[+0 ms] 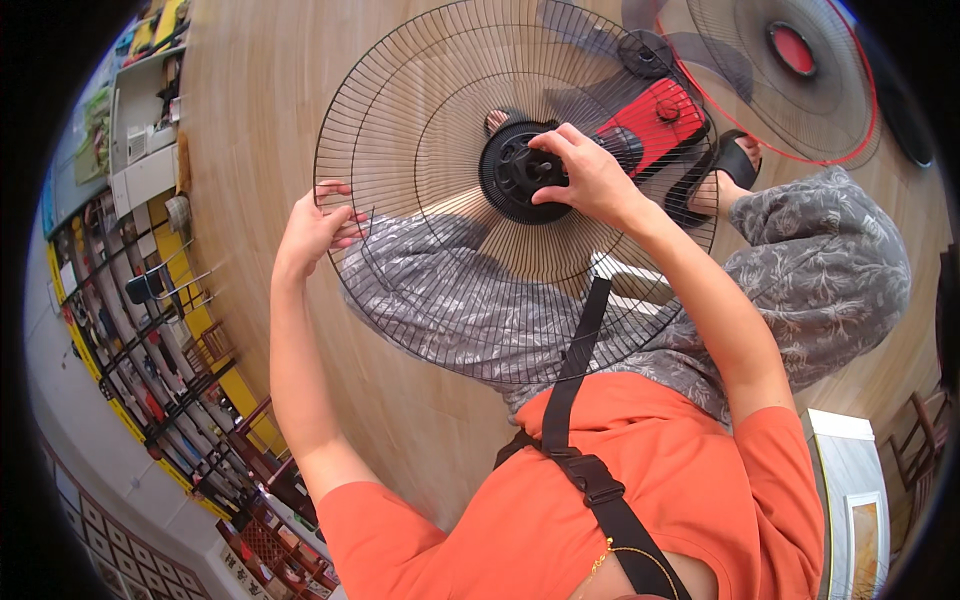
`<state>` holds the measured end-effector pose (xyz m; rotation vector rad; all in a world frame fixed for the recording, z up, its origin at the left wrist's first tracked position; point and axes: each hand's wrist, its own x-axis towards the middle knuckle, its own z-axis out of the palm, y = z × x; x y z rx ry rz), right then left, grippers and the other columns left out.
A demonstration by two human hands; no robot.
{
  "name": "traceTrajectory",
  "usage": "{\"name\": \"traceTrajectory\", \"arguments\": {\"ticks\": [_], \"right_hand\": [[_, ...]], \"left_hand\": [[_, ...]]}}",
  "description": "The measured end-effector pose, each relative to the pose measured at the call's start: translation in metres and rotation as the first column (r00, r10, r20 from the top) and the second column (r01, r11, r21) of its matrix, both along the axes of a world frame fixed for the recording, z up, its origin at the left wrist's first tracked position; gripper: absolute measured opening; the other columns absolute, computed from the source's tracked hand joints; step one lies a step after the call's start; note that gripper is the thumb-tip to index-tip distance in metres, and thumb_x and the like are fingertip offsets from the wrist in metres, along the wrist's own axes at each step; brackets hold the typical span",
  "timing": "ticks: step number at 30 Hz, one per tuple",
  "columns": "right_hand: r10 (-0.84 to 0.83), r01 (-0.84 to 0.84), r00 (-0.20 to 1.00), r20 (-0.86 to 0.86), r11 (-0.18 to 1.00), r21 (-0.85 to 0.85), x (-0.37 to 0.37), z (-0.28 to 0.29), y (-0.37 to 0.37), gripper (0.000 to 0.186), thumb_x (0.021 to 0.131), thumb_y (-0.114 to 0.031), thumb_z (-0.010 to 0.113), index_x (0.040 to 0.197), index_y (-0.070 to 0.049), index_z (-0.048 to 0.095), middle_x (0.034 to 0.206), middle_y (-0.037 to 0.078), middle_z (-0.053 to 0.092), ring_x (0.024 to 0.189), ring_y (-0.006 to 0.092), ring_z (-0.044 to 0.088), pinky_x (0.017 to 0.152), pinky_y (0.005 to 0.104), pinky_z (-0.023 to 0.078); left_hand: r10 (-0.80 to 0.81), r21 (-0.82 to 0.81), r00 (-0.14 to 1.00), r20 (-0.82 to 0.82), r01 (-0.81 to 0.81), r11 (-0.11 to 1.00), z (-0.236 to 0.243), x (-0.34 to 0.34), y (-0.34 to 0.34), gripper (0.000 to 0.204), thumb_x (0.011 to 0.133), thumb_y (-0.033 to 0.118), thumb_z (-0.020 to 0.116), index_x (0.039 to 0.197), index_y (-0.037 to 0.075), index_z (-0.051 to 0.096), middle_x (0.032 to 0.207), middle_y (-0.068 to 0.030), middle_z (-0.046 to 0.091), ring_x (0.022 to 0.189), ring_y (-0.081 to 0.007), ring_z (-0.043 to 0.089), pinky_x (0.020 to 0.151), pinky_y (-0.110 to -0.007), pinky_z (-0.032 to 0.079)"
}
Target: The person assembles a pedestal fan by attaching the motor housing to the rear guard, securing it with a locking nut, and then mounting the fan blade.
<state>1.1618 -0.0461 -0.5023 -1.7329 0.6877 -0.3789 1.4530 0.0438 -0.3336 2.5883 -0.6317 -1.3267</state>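
Observation:
A round black wire fan grille [420, 130] is held over my lap and legs. My left hand [325, 222] grips its left edge, with fingers curled through the wires. My right hand [572, 178] holds the black plastic hub [520, 170] at its centre between thumb and fingers. Seen through the wires to the upper right is a red fan base [668, 105] with a round knob, between my feet, with grey plastic fan blades [730, 70] behind it.
A second grille [840, 130] with a red rim lies at the upper right. Wooden flooring [240, 90] surrounds me. Shelving [130, 320] full of goods and chairs [160, 285] stand along the left. A pale box [840, 460] is at my right.

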Motion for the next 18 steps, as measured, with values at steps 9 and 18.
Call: {"name": "traceTrajectory", "arguments": {"ticks": [9, 18], "right_hand": [[0.030, -0.014, 0.993, 0.111, 0.990, -0.138, -0.005, -0.004, 0.001, 0.061, 0.063, -0.003, 0.070, 0.120, -0.016, 0.051, 0.113, 0.008, 0.049, 0.106, 0.0278, 0.045, 0.093, 0.0366, 0.037], [0.051, -0.040, 0.998, 0.048, 0.978, -0.205, 0.004, 0.003, 0.002, 0.058, 0.063, -0.004, 0.069, 0.118, -0.017, 0.053, 0.111, 0.006, 0.050, 0.102, 0.0274, 0.045, 0.092, 0.0361, 0.039]], "left_hand": [[-0.004, -0.017, 1.000, -0.013, 0.004, 1.000, 0.002, -0.002, -0.001, 0.030, 0.084, 0.004, 0.051, 0.113, 0.005, 0.044, 0.085, -0.0132, 0.064, 0.065, -0.0133, 0.064, 0.048, -0.017, 0.047], [-0.013, -0.022, 1.000, -0.016, 0.012, 1.000, 0.002, -0.001, -0.001, 0.028, 0.083, 0.002, 0.049, 0.110, 0.005, 0.045, 0.083, -0.0131, 0.064, 0.064, -0.0129, 0.064, 0.048, -0.020, 0.047]]}}
